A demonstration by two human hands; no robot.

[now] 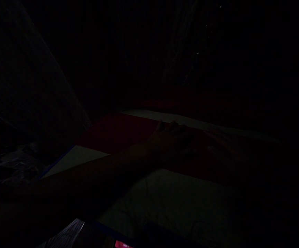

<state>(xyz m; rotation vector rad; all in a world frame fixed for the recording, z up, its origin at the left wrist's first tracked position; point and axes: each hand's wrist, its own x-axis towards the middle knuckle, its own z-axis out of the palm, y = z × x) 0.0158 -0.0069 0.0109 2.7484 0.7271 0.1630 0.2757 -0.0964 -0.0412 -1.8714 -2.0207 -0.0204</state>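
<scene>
The picture is very dark. My left arm reaches in from the lower left, and my left hand [168,139] lies palm down, fingers apart, on a red strip [129,129] of a flat surface. Its fingertips come close to a narrow pale band [188,120]. To the right is my right hand [223,143], faint and smeared, low over or on the same red strip; its fingers are hard to make out. Nothing shows in my left hand. A broad pale area [175,193] of the surface lies nearer to me, below the red strip.
A blue edge [58,160] borders the surface at the left. Crumpled, shiny, clear plastic-like material [20,162] lies beyond it. A small bright pink item [122,244] and a whitish striped piece [68,232] show at the bottom. The far side and right are nearly black.
</scene>
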